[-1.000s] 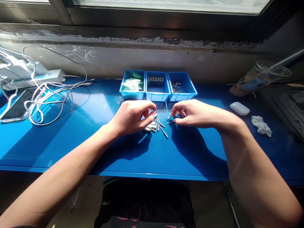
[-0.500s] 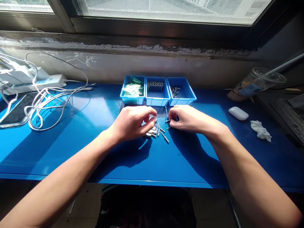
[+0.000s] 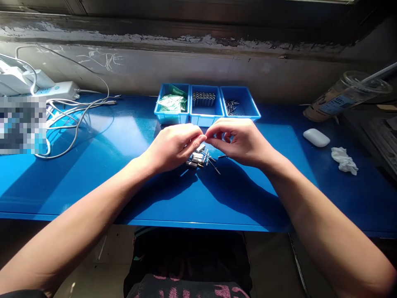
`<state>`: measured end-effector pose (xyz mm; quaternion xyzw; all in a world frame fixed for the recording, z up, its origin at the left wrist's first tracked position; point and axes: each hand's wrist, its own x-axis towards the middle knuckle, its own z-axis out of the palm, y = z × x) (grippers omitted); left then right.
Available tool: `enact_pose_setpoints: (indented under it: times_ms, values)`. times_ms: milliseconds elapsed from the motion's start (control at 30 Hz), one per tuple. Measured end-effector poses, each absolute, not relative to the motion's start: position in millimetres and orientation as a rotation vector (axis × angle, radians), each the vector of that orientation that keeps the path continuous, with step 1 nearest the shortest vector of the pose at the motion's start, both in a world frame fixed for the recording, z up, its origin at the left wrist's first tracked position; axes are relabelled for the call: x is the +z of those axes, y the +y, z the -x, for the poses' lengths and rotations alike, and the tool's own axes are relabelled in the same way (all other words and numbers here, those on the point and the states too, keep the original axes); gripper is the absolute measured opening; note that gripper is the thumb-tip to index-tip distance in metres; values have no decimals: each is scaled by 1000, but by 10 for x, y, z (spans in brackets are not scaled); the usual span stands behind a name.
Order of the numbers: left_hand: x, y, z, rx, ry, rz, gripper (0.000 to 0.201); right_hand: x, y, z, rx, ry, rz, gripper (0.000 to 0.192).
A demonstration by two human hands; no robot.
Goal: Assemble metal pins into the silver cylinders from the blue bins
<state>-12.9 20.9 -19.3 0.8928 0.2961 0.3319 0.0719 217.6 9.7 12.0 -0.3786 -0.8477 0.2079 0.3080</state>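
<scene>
My left hand (image 3: pixel 176 145) and my right hand (image 3: pixel 238 138) meet fingertip to fingertip above the blue table. Both are closed in a pinch, and whatever lies between the fingertips is too small and covered to make out. Just below them is a small pile of short silver metal blocks (image 3: pixel 197 157). Several thin metal pins with a thicker part (image 3: pixel 215 167) lie scattered at its right side. Another dark pin (image 3: pixel 222 156) rests apart, under my right hand.
Behind my hands stand three blue bins: the left bin (image 3: pixel 172 118) with green-white packets, the middle bin (image 3: pixel 207 121) with upright metal tubes, the right bin (image 3: pixel 245 117) with dark pins. White cables (image 3: pixel 80 120) lie left; a drink cup (image 3: pixel 335 99), white case (image 3: pixel 316 137) and crumpled tissue (image 3: pixel 344 160) right.
My right hand has moved left and up from the table to meet my left fingertips. The pin that showed at its fingertips is now out of sight. The view has tilted down.
</scene>
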Motion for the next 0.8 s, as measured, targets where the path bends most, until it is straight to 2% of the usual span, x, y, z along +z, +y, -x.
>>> enact_pose_setpoints:
  times_ms: [200,400,567,800]
  values:
    - [-160,200,131,1246,963,-2542,37,130,19,-2075,664,-1872,1120,16]
    - [-128,179,148,1144,940,-2516,37,70,9,-2019,733,-1741,1043,18]
    - [-109,159,130,1262,823,-2438,37,58,22,-2022,822,-1735,971,22]
    - [-132,178,173,1206,903,-2317,52,83,52,-2098,787,-1731,941,21]
